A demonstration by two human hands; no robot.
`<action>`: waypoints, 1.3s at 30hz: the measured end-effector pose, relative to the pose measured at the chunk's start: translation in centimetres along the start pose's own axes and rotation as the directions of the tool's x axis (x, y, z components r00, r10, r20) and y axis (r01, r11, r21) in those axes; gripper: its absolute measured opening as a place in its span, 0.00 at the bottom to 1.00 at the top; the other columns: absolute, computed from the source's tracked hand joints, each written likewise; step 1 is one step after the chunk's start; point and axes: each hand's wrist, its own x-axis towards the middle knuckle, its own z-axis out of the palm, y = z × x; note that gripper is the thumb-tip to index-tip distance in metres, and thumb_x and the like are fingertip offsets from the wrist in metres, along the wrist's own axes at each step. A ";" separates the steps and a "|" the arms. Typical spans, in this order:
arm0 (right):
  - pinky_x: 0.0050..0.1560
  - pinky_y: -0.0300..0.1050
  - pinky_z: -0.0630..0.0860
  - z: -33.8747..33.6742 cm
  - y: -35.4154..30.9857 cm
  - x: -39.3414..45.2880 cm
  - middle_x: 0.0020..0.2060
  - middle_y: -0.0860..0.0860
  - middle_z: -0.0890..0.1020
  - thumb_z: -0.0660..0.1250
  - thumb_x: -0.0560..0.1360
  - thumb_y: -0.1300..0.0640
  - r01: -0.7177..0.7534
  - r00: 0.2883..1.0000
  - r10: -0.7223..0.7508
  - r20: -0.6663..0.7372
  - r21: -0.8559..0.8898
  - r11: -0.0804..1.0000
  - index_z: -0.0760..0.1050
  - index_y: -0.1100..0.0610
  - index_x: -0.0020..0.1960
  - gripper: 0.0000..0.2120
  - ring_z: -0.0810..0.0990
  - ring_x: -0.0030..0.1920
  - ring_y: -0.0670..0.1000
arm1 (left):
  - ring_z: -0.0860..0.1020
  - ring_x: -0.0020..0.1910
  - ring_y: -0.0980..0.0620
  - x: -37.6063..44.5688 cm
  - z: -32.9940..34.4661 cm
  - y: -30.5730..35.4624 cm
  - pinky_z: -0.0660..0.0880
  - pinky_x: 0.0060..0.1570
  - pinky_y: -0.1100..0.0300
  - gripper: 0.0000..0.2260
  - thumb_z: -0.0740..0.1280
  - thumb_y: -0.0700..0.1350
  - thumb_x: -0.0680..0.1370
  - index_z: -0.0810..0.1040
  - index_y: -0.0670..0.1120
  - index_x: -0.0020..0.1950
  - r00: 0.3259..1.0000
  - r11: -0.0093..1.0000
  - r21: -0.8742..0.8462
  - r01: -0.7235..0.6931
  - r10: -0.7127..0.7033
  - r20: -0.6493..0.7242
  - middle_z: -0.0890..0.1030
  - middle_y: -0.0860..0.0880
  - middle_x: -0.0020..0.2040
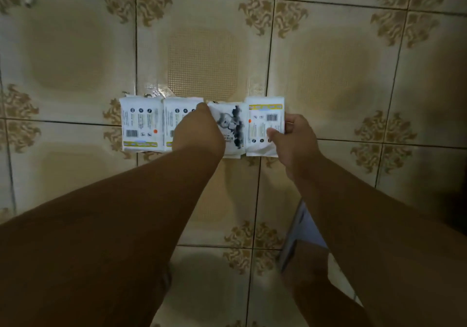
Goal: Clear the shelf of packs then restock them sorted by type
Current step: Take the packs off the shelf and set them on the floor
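Several white packs lie in a row on the tiled floor. The leftmost pack point(139, 124) shows its printed back with a barcode and a yellow strip. My left hand point(198, 131) rests curled on the second pack point(174, 117) and covers most of it; I cannot tell whether the fingers grip it. Right of that hand lies a pack with a dark picture point(231, 127). My right hand point(294, 141) pinches the right edge of the rightmost pack point(264, 124), thumb on top. No shelf is in view.
Beige floor tiles point(75, 56) with brown ornaments spread all around the packs. A bluish-white object point(304, 228) lies on the floor near my right forearm, partly hidden by it.
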 end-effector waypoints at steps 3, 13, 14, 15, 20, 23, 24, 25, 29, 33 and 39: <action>0.43 0.47 0.80 0.1 -0.1 0.0 0.54 0.52 0.82 0.68 0.76 0.63 0.007 0.999 -0.001 0.051 -0.121 0.993 0.72 0.55 0.62 0.15 0.82 0.51 0.54 | 0.76 0.60 0.41 -1.1 0.3 0.2 0.72 0.56 0.51 0.24 0.68 0.40 0.76 0.65 0.43 0.71 1.000 1.000 -0.016 -0.011 0.011 0.002 0.74 0.43 0.62; 0.55 0.38 0.67 -9.0 -14.1 -19.7 0.66 0.54 0.74 0.68 0.77 0.56 0.266 0.962 -0.210 0.176 -0.410 0.873 0.65 0.56 0.73 0.27 0.75 0.64 0.55 | 0.74 0.61 0.45 -19.0 -15.4 4.5 0.72 0.57 0.52 0.22 0.67 0.42 0.77 0.68 0.49 0.70 0.963 0.958 -0.111 -0.266 0.268 0.004 0.73 0.46 0.64; 0.59 0.40 0.68 -10.5 -16.3 -23.0 0.68 0.55 0.73 0.68 0.77 0.56 0.300 0.953 -0.249 0.176 -0.402 0.865 0.64 0.56 0.74 0.27 0.74 0.65 0.54 | 0.75 0.60 0.45 -21.7 -18.4 5.1 0.72 0.58 0.51 0.22 0.67 0.42 0.77 0.68 0.49 0.70 0.955 0.948 -0.118 -0.296 0.296 -0.019 0.74 0.46 0.63; 0.62 0.43 0.68 -12.1 -18.5 -26.3 0.68 0.55 0.72 0.68 0.77 0.56 0.332 0.943 -0.288 0.168 -0.387 0.860 0.64 0.55 0.74 0.27 0.73 0.66 0.54 | 0.75 0.60 0.45 -24.3 -21.4 5.8 0.72 0.58 0.50 0.22 0.67 0.41 0.77 0.69 0.49 0.70 0.942 0.935 -0.116 -0.334 0.331 -0.044 0.74 0.46 0.63; 0.59 0.48 0.74 -21.3 -28.4 -42.2 0.66 0.51 0.73 0.67 0.77 0.56 0.404 0.893 -0.448 -0.047 -0.355 0.843 0.66 0.51 0.72 0.24 0.76 0.62 0.51 | 0.76 0.59 0.47 -36.7 -36.0 9.8 0.73 0.58 0.52 0.18 0.67 0.43 0.77 0.73 0.50 0.67 0.792 0.795 -0.062 -0.604 0.590 -0.154 0.75 0.48 0.63; 0.58 0.42 0.73 -27.0 -33.0 -51.0 0.65 0.47 0.74 0.67 0.77 0.54 0.439 0.799 -0.534 -0.277 -0.338 0.832 0.66 0.48 0.71 0.24 0.76 0.61 0.47 | 0.76 0.57 0.48 -43.6 -43.4 13.2 0.74 0.57 0.51 0.17 0.67 0.43 0.77 0.74 0.50 0.65 0.638 0.649 -0.019 -0.760 0.741 -0.209 0.76 0.50 0.61; 0.57 0.42 0.73 -28.9 -34.2 -54.0 0.64 0.46 0.74 0.67 0.76 0.53 0.445 0.759 -0.548 -0.352 -0.335 0.831 0.66 0.47 0.70 0.23 0.75 0.60 0.46 | 0.76 0.57 0.48 -45.8 -45.3 14.2 0.74 0.56 0.51 0.16 0.67 0.43 0.77 0.74 0.50 0.65 0.573 0.588 -0.004 -0.809 0.786 -0.232 0.76 0.49 0.60; 0.57 0.42 0.73 -30.6 -35.2 -56.9 0.63 0.46 0.74 0.67 0.76 0.53 0.454 0.718 -0.558 -0.416 -0.328 0.829 0.67 0.47 0.70 0.23 0.75 0.59 0.46 | 0.76 0.56 0.47 -48.0 -47.1 15.2 0.73 0.56 0.52 0.16 0.67 0.43 0.76 0.75 0.49 0.64 0.505 0.525 0.015 -0.851 0.825 -0.256 0.76 0.49 0.59; 0.56 0.41 0.74 -36.6 -37.4 -67.8 0.61 0.46 0.74 0.67 0.77 0.53 0.476 0.565 -0.550 -0.615 -0.302 0.826 0.68 0.49 0.69 0.21 0.75 0.58 0.45 | 0.77 0.53 0.49 -56.8 -52.3 18.6 0.73 0.52 0.54 0.15 0.67 0.44 0.76 0.76 0.50 0.63 0.269 0.312 0.104 -0.944 0.914 -0.303 0.77 0.50 0.56; 0.54 0.39 0.74 -41.1 -36.6 -76.7 0.59 0.45 0.74 0.68 0.77 0.53 0.507 0.386 -0.523 -0.760 -0.299 0.808 0.69 0.48 0.66 0.18 0.76 0.55 0.44 | 0.76 0.51 0.55 -65.6 -54.2 21.0 0.75 0.49 0.58 0.14 0.66 0.45 0.78 0.75 0.53 0.63 0.102 0.152 0.111 -0.982 0.925 -0.365 0.76 0.55 0.56; 0.54 0.47 0.78 -47.2 -31.2 -87.7 0.56 0.44 0.77 0.69 0.76 0.54 0.494 0.189 -0.404 -0.895 -0.269 0.827 0.71 0.46 0.62 0.16 0.78 0.49 0.43 | 0.75 0.43 0.60 -77.9 -52.6 24.0 0.75 0.44 0.59 0.12 0.65 0.44 0.79 0.75 0.54 0.62 -0.044 -0.063 -0.033 -0.997 0.909 -0.414 0.74 0.61 0.50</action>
